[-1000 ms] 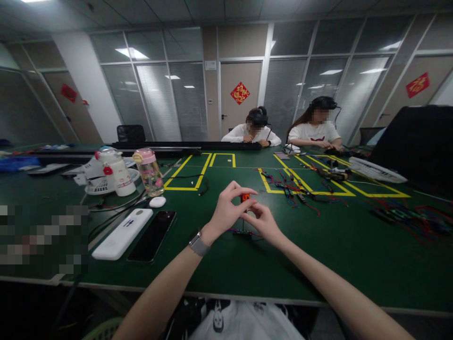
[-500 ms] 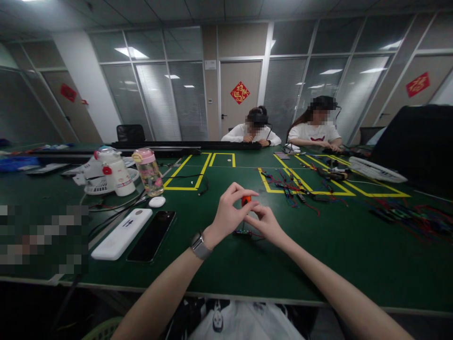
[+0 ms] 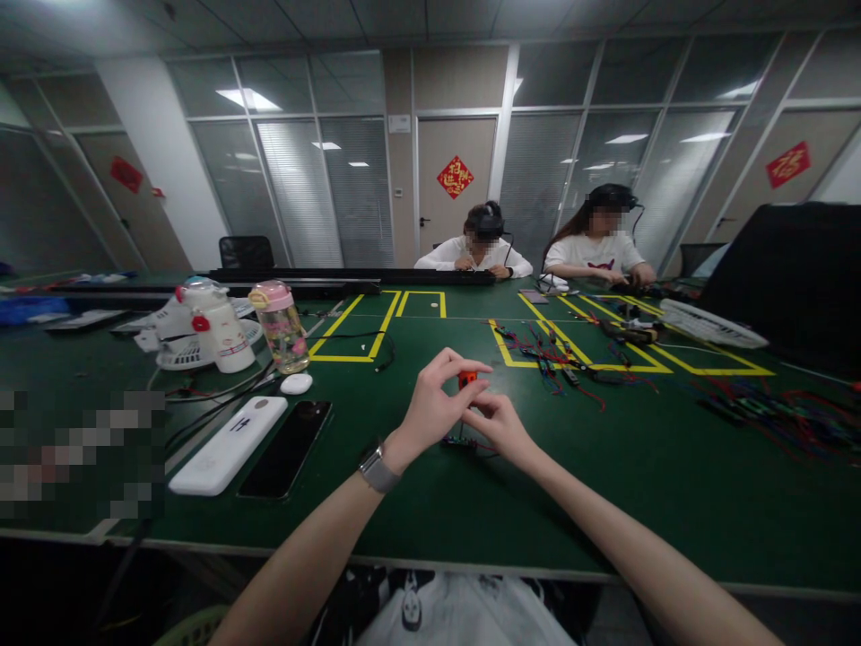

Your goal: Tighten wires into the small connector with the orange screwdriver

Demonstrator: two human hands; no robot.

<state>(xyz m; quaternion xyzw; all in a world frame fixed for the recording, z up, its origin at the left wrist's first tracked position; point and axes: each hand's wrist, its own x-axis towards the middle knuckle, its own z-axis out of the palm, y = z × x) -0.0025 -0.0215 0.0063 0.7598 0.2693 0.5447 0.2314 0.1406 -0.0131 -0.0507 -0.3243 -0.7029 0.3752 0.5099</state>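
Tabletop [image 3: 437, 529], dark green, pale-edged, across full width of view. Behind it, left to right: three light-brown doors [image 3: 444, 224], one red diamond-shaped paper decoration [image 3: 456, 178] on each; glass partitions with pale blinds [image 3: 296, 202] between. One black-backed chair [image 3: 246, 253] at left rear.

Counts on tabletop, left to right. White perforated plastic basket [image 3: 180, 354]: one, far left. White bottle with red trim [image 3: 227, 334]: one. Clear bottle with pink lid [image 3: 282, 332]: one, just beside. White oblong power bank [image 3: 229, 449]: one. Flat black phone [image 3: 286, 450]: one, just beside. Small white rounded case [image 3: 296, 384]: one, just past phone.

Centre: hands, two. Left hand [image 3: 434, 404], grey-banded watch [image 3: 380, 468] on wrist, thumb and finger pinching small orange-and-black handle [image 3: 469, 381], raised above tabletop. Thin dark shaft [image 3: 461, 431] below handle, down toward small green circuit board [image 3: 458, 441], one. Right hand [image 3: 499, 423] close against left thumb, fingers curled; hold on shaft unclear, fingertips too crowded to judge.

Right: yellow tape outlines [image 3: 517, 364], several; red-and-blue wired board clusters [image 3: 548, 352], two, boards too tangled to count. White perforated tray [image 3: 713, 325]: one. People across table, white tops [image 3: 598, 254], black headgear [image 3: 612, 196]: two.
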